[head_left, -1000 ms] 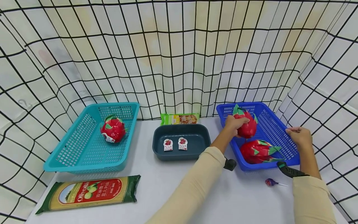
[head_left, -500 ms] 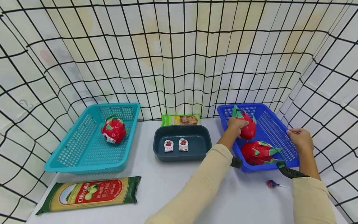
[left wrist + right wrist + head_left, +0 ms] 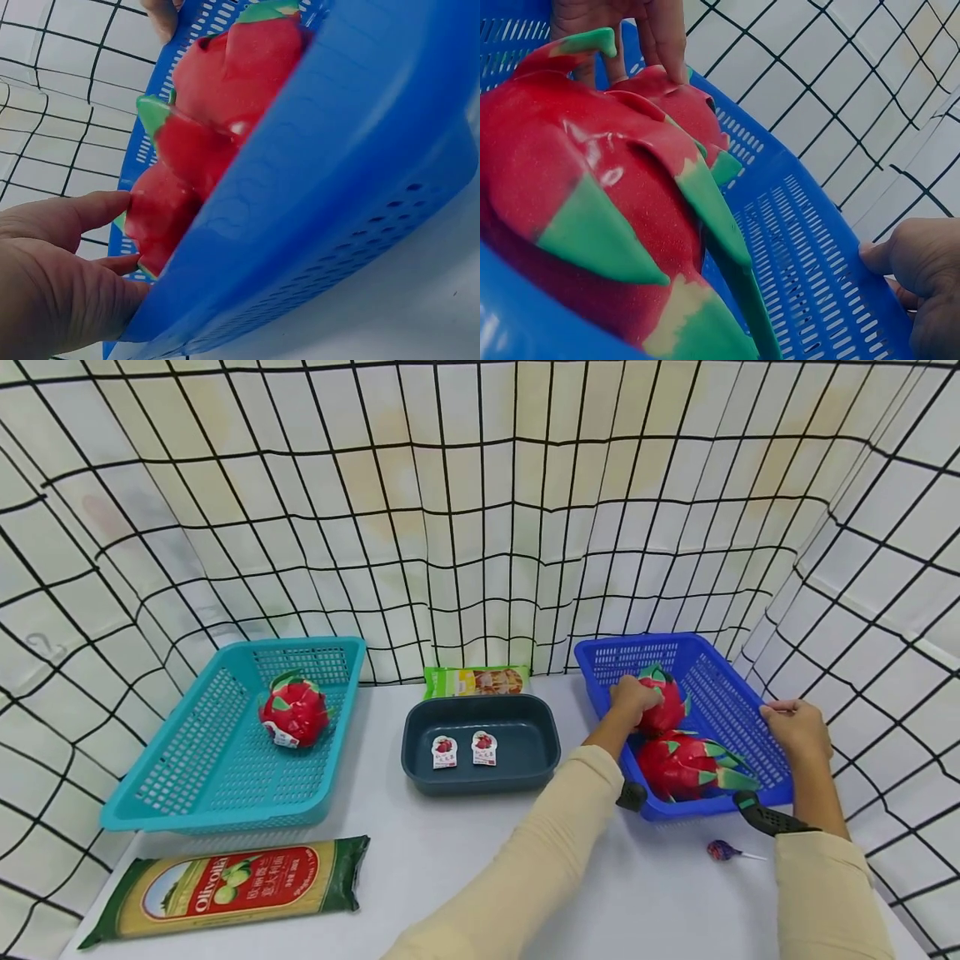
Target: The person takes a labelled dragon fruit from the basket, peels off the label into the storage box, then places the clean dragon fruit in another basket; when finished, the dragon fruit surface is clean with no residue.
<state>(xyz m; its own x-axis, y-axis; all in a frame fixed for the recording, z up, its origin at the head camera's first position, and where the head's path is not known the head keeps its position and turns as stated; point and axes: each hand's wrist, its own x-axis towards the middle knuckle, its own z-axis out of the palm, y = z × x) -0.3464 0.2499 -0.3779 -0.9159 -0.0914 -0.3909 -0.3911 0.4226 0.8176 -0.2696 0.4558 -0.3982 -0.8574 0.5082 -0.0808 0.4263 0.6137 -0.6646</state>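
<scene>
In the head view, my left hand (image 3: 631, 702) grips the far dragon fruit (image 3: 663, 708) inside the blue basket (image 3: 738, 714). The left wrist view has the thumb and a finger of that hand against the red skin of this fruit (image 3: 159, 217). A second dragon fruit (image 3: 678, 767) lies nearer in the same basket, touching the first. My right hand (image 3: 798, 732) pinches the basket's right rim. In the right wrist view, the right thumb lies against the rim's outer edge, and part of that hand (image 3: 930, 277) runs out of frame.
A teal basket (image 3: 217, 777) with a dragon fruit (image 3: 294, 710) stands left. Between the baskets, a dark tray (image 3: 480, 782) holds two small fruit-printed cards. Behind it lies a green snack packet (image 3: 476, 681). A spaghetti packet (image 3: 225, 889) lies front left, a lollipop (image 3: 722, 851) front right.
My left hand has lowered the far dragon fruit and turned it within the blue basket, until it sits against the nearer one. The right hand has stayed on the rim.
</scene>
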